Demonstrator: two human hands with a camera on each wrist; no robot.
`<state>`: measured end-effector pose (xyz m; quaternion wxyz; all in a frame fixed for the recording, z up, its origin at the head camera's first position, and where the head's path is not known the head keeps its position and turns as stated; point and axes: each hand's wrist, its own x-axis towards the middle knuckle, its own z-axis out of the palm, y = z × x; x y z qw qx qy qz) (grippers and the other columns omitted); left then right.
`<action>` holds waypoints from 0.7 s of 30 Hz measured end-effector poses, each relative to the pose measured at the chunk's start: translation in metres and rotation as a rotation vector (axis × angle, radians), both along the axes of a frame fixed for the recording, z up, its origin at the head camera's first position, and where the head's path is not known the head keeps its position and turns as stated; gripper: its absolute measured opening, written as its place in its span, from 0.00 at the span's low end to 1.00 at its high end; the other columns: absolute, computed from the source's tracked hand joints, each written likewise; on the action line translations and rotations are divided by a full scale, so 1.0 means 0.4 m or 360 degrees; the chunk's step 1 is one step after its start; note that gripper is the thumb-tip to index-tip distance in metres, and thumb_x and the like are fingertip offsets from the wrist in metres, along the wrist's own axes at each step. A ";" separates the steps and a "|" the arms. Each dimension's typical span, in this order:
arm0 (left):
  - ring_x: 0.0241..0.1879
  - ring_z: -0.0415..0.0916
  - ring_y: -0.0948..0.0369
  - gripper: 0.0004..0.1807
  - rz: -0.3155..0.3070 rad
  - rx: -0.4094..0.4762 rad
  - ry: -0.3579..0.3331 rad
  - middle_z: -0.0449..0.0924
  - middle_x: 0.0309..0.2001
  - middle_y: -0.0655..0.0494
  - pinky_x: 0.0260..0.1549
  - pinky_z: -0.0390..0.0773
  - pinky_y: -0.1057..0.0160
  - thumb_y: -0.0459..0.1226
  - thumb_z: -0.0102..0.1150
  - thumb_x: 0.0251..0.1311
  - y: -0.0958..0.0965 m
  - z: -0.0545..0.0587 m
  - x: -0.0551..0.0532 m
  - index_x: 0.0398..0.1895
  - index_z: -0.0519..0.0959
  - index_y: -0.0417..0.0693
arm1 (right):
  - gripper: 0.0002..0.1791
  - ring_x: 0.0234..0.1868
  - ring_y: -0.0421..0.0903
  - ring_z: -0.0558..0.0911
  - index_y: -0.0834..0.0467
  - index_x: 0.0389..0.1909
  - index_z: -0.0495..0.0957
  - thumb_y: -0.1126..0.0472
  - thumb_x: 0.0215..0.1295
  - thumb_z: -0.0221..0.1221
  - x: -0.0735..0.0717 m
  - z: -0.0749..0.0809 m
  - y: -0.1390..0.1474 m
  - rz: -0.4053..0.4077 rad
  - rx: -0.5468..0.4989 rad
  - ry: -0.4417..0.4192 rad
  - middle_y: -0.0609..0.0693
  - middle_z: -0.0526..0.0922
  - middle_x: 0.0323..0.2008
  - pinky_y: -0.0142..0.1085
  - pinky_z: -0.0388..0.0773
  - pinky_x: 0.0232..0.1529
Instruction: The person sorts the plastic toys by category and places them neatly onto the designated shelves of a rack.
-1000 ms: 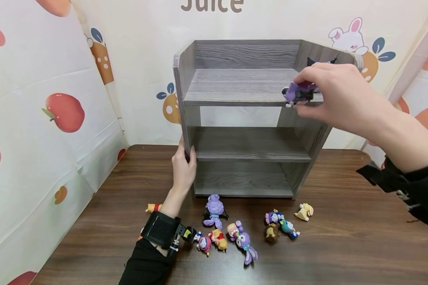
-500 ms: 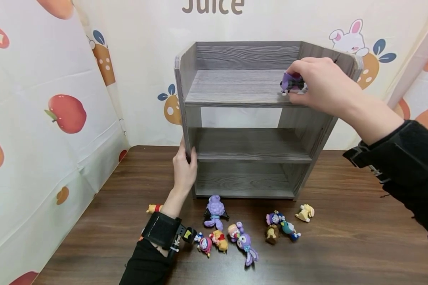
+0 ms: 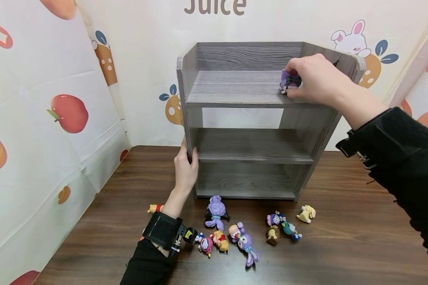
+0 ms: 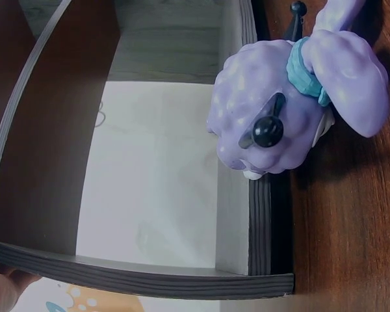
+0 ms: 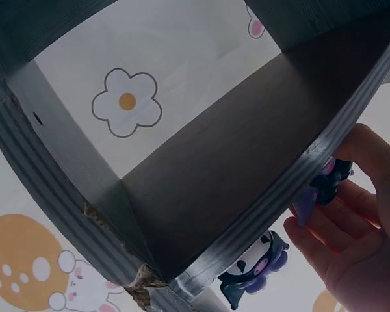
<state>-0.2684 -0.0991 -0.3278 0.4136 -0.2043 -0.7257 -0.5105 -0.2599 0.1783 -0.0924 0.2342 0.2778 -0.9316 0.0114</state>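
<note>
My left hand [image 3: 186, 166] holds the left side panel of a grey wooden shelf unit [image 3: 249, 103]; only its fingers [image 4: 1, 286] show at the corner of the left wrist view. Up at the top shelf's right part, my right hand [image 3: 315, 81] pinches a small purple and black figurine [image 3: 288, 81] close above or on the board; contact cannot be made out. In the right wrist view this figurine [image 5: 325, 185] is partly covered by the fingers. Beside it, near the shelf's right end, is a second figurine [image 5: 253, 263] with a white face and black hood, mostly hidden in the head view.
A lilac figurine with a teal scarf [image 3: 216, 211] lies before the shelf. Nearer are a long-eared purple figurine [image 3: 247, 246], a yellow bear figurine [image 3: 220, 240] and a pink one [image 3: 205, 244]. Rightward lie a brown figurine [image 3: 272, 235], a teal one [image 3: 290, 229] and a cream one [image 3: 306, 213].
My right hand has moved left and farther in over the top shelf with the purple and black figurine, covering most of the second one. My left hand keeps its place on the side panel.
</note>
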 end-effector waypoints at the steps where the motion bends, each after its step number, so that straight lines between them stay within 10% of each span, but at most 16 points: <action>1: 0.51 0.69 0.49 0.25 -0.0003 0.0002 0.0000 0.68 0.54 0.37 0.45 0.69 0.52 0.27 0.43 0.60 0.000 0.000 0.000 0.62 0.59 0.36 | 0.17 0.33 0.56 0.71 0.71 0.39 0.71 0.66 0.47 0.57 -0.003 0.001 0.000 -0.0010 0.0004 -0.0006 0.65 0.75 0.33 0.49 0.66 0.37; 21: 0.50 0.70 0.48 0.25 -0.0001 -0.0007 -0.0008 0.69 0.53 0.36 0.44 0.70 0.53 0.27 0.42 0.60 0.001 0.001 0.003 0.62 0.59 0.35 | 0.23 0.38 0.61 0.73 0.74 0.45 0.69 0.67 0.48 0.58 -0.041 0.013 -0.010 -0.0060 0.0113 -0.0106 0.70 0.74 0.38 0.51 0.67 0.42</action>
